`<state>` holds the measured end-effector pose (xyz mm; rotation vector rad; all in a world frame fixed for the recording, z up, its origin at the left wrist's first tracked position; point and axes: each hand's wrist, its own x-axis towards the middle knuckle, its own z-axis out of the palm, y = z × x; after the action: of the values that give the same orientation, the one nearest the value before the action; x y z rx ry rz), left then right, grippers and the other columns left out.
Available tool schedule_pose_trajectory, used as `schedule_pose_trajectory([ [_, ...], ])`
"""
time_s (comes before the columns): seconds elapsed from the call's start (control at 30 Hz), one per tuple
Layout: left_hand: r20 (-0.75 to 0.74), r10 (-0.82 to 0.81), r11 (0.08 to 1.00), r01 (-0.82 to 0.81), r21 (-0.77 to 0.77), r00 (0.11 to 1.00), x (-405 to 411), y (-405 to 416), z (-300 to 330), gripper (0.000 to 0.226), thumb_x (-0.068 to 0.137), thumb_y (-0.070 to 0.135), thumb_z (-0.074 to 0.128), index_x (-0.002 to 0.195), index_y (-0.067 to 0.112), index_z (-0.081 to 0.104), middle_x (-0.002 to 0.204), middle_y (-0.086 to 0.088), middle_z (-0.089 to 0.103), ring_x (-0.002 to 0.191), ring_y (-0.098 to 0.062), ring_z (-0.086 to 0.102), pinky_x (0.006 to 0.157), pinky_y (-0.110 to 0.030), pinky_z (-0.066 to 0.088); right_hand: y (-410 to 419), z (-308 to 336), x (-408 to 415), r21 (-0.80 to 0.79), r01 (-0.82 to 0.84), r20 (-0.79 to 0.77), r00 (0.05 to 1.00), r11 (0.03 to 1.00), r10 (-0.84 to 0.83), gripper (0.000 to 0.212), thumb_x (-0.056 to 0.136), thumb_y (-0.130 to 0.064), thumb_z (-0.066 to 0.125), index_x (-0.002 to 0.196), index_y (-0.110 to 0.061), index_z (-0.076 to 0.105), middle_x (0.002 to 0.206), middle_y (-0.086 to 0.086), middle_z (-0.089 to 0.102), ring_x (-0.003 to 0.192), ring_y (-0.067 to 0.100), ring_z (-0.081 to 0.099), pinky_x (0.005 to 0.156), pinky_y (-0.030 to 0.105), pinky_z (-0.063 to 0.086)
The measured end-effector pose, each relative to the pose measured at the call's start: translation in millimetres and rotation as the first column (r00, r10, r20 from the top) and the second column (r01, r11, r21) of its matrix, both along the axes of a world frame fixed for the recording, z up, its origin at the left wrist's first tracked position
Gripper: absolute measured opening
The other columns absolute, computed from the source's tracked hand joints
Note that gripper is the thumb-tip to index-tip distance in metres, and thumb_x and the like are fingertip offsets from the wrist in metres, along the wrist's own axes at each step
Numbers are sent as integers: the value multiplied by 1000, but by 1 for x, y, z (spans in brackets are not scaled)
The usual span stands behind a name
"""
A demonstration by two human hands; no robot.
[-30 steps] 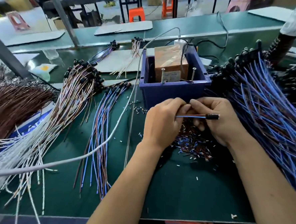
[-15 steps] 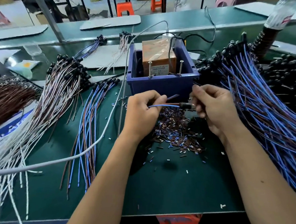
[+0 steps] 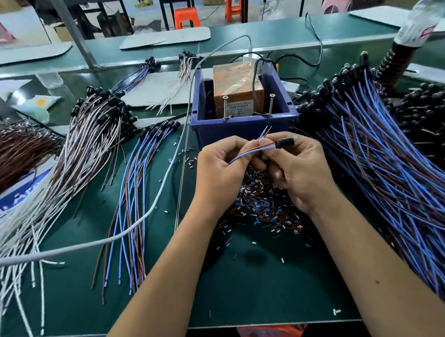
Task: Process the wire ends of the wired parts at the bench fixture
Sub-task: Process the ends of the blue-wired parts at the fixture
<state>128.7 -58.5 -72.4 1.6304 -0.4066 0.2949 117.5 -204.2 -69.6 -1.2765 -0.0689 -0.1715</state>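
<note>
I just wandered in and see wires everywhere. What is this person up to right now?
A person is holding one wired part in both hands just in front of a blue bin. The right hand pinches its black end; the left hand holds its blue and brown wires, whose tips point toward the bin. A pile of cut insulation bits lies under the hands, and bundles of similar wired parts lie on both sides.

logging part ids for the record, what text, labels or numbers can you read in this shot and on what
None can be read for certain.
Pale label on the brown block in the blue bin: lines of print, too small and blurred.
Label on the plastic bottle: red and white marks, blurred.
Blue sheet under the white wires: white letters, mostly covered, unreadable.
</note>
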Motion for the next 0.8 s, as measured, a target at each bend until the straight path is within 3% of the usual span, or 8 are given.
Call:
schedule_pose_trajectory([
  [0.13,183,305,950,-313,17,935,-2,-1,1,22,102,15,64,85,5,72,72,9,73,69,-5,70,67,-22,52,2,5,0,58,31,74,997,998,-35,15,104,-9,58,90,-12,61,76,11,69,39,12,44,35,15,26],
  [0.23,220,503,864,-493,-104,836,-2,2,3,17,104,16,61,88,13,67,69,20,70,69,-4,71,66,-21,51,1,4,1,31,104,143,984,994,-108,15,107,-11,53,92,-14,54,84,14,75,39,16,47,36,18,30],
  [0.33,150,526,846,-497,-195,837,1,4,2,7,104,16,61,97,15,61,66,6,72,62,-12,72,64,-24,51,0,1,2,-159,346,257,919,924,-300,14,104,-14,63,91,-9,66,72,6,73,38,15,48,39,22,36],
  [0.47,81,511,848,-486,-209,856,4,5,2,15,103,14,61,94,26,59,65,-3,71,61,-11,70,65,-20,46,-2,3,5,-340,638,443,756,691,-481,21,101,-22,67,85,-11,76,66,-5,70,52,10,64,55,22,47],
  [0.57,104,502,857,-478,-193,858,5,7,3,17,101,13,62,90,25,62,60,-1,66,55,-19,64,62,-30,49,3,6,4,-382,683,516,716,622,-470,21,100,-22,69,87,-9,79,66,-7,69,58,9,67,58,20,50],
  [0.8,86,495,858,-470,-206,865,6,7,3,13,99,10,63,87,9,66,65,-11,60,56,-27,56,55,-44,46,9,10,2,-394,698,554,700,598,-451,20,99,-19,69,87,-8,80,65,-7,67,57,8,65,57,21,49],
])
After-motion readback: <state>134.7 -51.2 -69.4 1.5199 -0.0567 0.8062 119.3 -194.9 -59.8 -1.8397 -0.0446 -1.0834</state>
